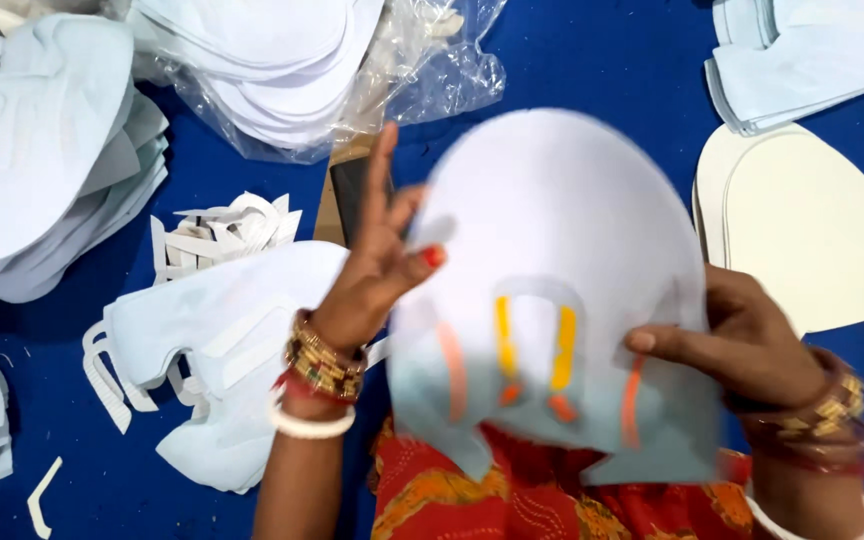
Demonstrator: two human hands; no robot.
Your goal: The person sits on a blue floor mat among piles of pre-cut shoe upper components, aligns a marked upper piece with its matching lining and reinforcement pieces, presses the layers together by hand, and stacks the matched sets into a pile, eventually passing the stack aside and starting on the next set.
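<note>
While both hands hold it, pale mask piece shows yellow-orange strips.

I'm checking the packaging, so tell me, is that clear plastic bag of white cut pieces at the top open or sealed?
Open. The clear plastic bag lies crumpled and loose, and the stacked white cut pieces stick out of its mouth.

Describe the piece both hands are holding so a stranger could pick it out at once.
Above the blue table, mid-frame, the left hand and right hand hold up a pale rounded cut-out sheet. Unlike the plain stacked white pieces around it, it shows yellow and orange strips.
</note>
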